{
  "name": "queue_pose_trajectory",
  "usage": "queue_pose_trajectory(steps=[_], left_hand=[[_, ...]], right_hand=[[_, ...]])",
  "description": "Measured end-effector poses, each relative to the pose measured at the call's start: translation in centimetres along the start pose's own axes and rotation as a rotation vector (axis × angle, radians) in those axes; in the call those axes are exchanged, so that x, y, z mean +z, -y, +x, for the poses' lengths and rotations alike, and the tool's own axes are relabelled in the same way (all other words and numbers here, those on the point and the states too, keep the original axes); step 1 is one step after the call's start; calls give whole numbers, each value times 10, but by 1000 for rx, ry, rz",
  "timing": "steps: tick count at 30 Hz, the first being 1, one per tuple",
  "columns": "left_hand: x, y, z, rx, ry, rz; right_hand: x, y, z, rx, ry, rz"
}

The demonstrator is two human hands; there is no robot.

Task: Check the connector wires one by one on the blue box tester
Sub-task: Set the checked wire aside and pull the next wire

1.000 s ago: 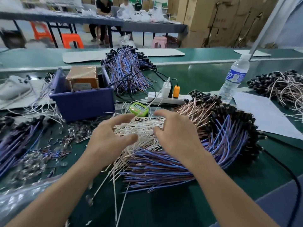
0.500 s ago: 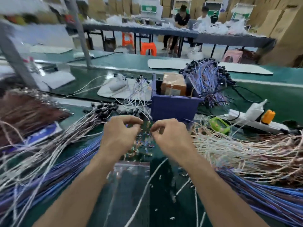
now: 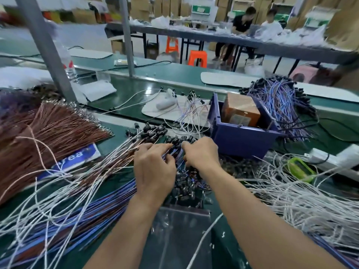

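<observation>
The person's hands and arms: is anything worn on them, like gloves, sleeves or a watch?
No. The left hand and the right hand are bare: no gloves, no rings that show. The left forearm and the right forearm are bare as far as the picture reaches, with no sleeve, watch or wrist strap in view.

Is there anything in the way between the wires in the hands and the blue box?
Nothing visible blocks the way. The right hand and left hand hold the connector wires right beside the blue box. Loose white wires lie by its left side, not in between.
</observation>
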State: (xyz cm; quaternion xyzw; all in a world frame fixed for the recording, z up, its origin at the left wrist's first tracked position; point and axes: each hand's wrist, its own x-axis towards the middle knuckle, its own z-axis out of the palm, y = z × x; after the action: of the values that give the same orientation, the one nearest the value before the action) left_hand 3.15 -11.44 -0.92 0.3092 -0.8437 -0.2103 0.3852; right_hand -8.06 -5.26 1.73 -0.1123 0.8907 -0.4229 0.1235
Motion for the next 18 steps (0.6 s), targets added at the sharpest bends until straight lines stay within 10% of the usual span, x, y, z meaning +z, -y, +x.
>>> queue_pose_trajectory(steps=[9, 18], left_hand=[[-1, 3, 0, -20, 60, 29], [-8, -5, -4, 82, -19, 52]], right_hand=[[5, 6, 8, 91, 2, 5], [-44, -5, -39, -194, 79, 670]])
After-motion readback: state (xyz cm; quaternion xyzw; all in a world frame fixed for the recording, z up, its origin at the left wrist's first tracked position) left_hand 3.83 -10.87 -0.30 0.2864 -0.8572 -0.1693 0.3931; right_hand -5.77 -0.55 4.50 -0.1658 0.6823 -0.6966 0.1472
